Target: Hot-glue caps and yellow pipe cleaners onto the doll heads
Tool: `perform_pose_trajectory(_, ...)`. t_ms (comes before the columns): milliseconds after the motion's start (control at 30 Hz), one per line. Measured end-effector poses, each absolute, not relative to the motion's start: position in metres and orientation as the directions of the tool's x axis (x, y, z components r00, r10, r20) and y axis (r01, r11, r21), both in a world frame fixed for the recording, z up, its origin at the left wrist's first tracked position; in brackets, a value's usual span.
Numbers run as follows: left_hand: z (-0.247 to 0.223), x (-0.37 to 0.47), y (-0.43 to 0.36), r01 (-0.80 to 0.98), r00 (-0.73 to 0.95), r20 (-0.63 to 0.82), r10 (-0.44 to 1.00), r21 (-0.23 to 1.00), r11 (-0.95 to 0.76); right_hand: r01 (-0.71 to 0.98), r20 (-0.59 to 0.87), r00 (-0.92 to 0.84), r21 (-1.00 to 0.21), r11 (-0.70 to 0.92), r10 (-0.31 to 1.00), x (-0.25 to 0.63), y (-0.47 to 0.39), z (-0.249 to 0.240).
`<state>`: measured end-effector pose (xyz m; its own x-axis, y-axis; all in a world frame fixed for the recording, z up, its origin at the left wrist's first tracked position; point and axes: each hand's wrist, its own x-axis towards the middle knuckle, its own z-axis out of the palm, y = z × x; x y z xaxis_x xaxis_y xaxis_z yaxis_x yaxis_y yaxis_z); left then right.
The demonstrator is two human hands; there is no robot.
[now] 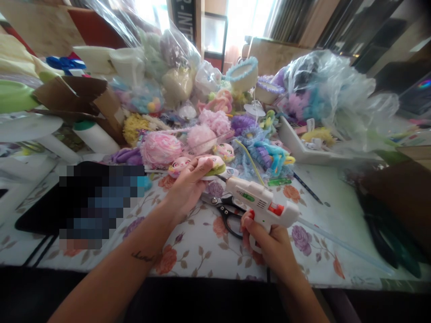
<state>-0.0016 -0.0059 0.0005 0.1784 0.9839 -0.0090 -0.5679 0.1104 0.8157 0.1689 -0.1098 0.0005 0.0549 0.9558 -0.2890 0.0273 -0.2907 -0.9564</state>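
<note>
In my right hand [267, 240] is a white hot glue gun [251, 195] with a red trigger, and a long clear glue stick [346, 246] trails from its back end. My left hand [188, 186] pinches a small doll head [217, 166] with a yellow-green part facing the gun. The nozzle tip points at that part, very close; whether they touch I cannot tell. Below the gun lie black-handled scissors [229, 220], partly covered by it. Two more painted doll heads [224, 152] rest just beyond my left hand, one partly behind my fingers.
Pink yarn [161, 148], purple yarn [242, 125] and blue trims [269, 154] pile up behind the hands. A pencil [308, 188] and green cutter [279, 181] lie right. A white tray [303, 154], thread cone [96, 137], cardboard box [77, 98] and dark tablet-like object [43, 202] surround the flowered tablecloth.
</note>
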Motion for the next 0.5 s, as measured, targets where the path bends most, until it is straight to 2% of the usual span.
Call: perform_pose_trajectory(500, 0.002, -0.0029, -0.0046, -0.57, 0.182, 0.049, 0.982, 0.819, 0.065, 0.031, -0.329, 0.091, -0.942, -0.333, 0.94, 0.1682, -0.1094, 0.0031)
